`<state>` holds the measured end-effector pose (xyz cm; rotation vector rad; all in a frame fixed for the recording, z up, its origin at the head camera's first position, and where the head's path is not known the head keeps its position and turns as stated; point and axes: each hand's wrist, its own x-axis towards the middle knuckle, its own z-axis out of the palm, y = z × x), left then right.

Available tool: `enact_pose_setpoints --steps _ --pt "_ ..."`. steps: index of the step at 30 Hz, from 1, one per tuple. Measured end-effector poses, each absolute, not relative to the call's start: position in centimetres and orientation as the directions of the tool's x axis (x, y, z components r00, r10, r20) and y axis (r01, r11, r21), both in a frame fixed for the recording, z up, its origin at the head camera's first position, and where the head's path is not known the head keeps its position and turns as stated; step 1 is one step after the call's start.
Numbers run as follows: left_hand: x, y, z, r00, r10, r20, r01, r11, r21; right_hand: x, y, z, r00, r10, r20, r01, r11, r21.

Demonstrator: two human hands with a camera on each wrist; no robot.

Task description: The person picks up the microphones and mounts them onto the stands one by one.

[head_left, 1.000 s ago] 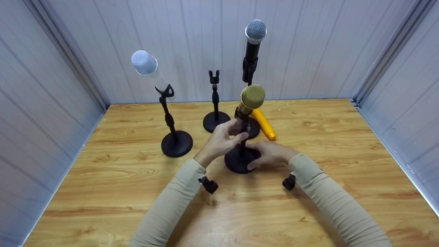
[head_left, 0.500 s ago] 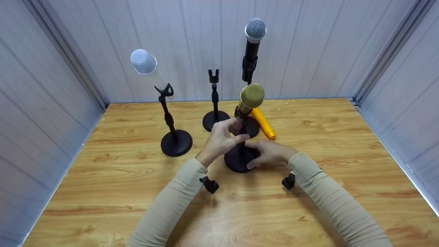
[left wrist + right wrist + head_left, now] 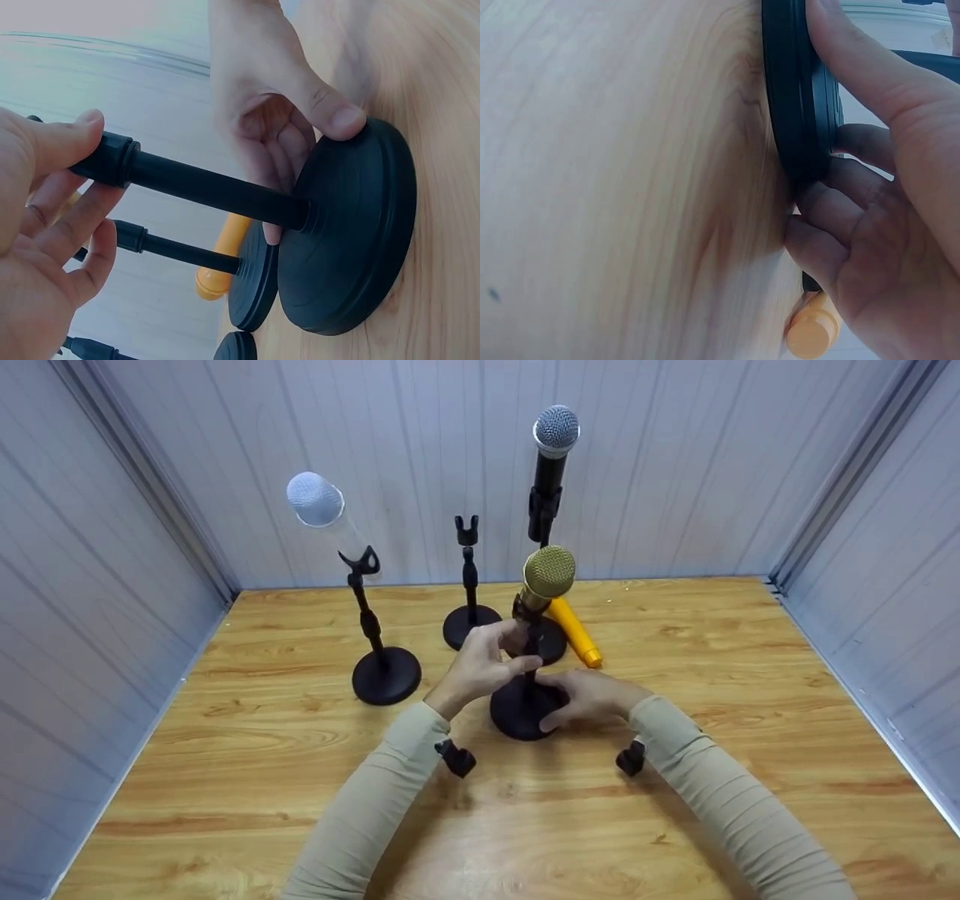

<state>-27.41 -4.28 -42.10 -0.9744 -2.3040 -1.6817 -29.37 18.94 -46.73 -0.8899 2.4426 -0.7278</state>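
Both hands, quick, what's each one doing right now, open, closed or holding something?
Left hand: closed on the black cylindrical pole below the gold-headed microphone.
Right hand: closed on that pole's round black base, at its edge.

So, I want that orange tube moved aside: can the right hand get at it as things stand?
Probably yes, but the right hand would first have to release the black base. The orange tube lies just beyond, near end uncovered; the gold microphone hides its far end.
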Motion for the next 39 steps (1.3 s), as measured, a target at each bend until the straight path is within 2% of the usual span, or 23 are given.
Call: enact_pose_setpoints --steps 5,8,11,14,18,22,28,35,39 --pt "-27.2 -4.2 -42.6 -0.803 0.407 0.435 0.536 0.175 0.826 -29.3 19.1 -46.9 -0.687 -0.698 -0.202 -0.466 0.636 -0.615" --pt "-26.6 -4.1 -42.7 -0.809 0.424 0.407 0.541 0.265 0.798 -29.3 19.1 -47.0 -0.677 -0.711 -0.192 -0.483 0.625 -0.613" --pt "-25.7 -4.2 -42.7 -0.798 0.476 0.37 0.569 0.394 0.721 -29.3 19.1 -47.1 -0.668 -0.72 -0.187 -0.484 0.611 -0.626" --pt "-24.8 -4.6 -42.8 -0.808 0.519 0.278 0.555 0.516 0.653 -29.3 19.0 -47.3 -0.666 -0.722 -0.185 -0.48 0.605 -0.635" --pt "-23.7 -5.7 -43.6 -0.856 0.51 0.083 0.464 0.689 0.557 -29.2 19.0 -47.5 -0.679 -0.709 -0.192 -0.464 0.617 -0.636" --pt "-23.1 -6.3 -44.6 -0.866 0.5 -0.014 0.436 0.768 0.47 -29.1 19.0 -47.3 -0.695 -0.688 -0.209 -0.441 0.638 -0.632" --pt "-23.0 -6.4 -45.9 -0.858 0.513 -0.014 0.461 0.784 0.416 -29.2 19.0 -46.9 -0.69 -0.692 -0.21 -0.446 0.636 -0.63" --pt "-22.9 -6.0 -46.5 -0.868 0.493 0.06 0.476 0.791 0.383 -29.4 18.9 -46.9 -0.676 -0.711 -0.195 -0.48 0.625 -0.616" --pt "-22.7 -5.7 -46.7 -0.873 0.484 0.062 0.471 0.803 0.364 -29.3 18.9 -46.8 -0.682 -0.703 -0.203 -0.475 0.636 -0.608"
